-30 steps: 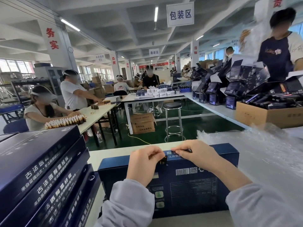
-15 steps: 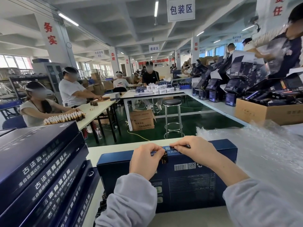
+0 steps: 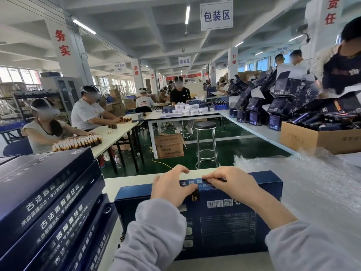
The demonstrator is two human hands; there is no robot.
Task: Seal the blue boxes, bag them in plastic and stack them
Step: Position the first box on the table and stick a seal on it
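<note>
Under both hands, flat on the white table [image 3: 127, 182]: one blue box [image 3: 224, 227], printed face with barcode and QR code up, long side across the view. Left hand [image 3: 172, 186]: fingers curled over the box's far edge, thumb laid on a small dark seal sticker [image 3: 195, 196] that sits on the top face just below that edge. Right hand [image 3: 234, 184], just beside the left: fingertips bent and pressed down on the same far edge, over a thin dark strip; whether they pinch it cannot be told. Both sleeves pale grey, resting over the box's near half. Left of the left hand, near: stack of blue boxes [image 3: 48, 202], same white lettering on the sides, leaning. Right of the right hand, touching the box's end: heap of clear bubble-wrap plastic [image 3: 312, 192]. Beyond the plastic: cardboard carton [image 3: 320, 139] filled with dark packs. Straight beyond the hands, on the green floor: round metal stool [image 3: 206, 126].
</note>
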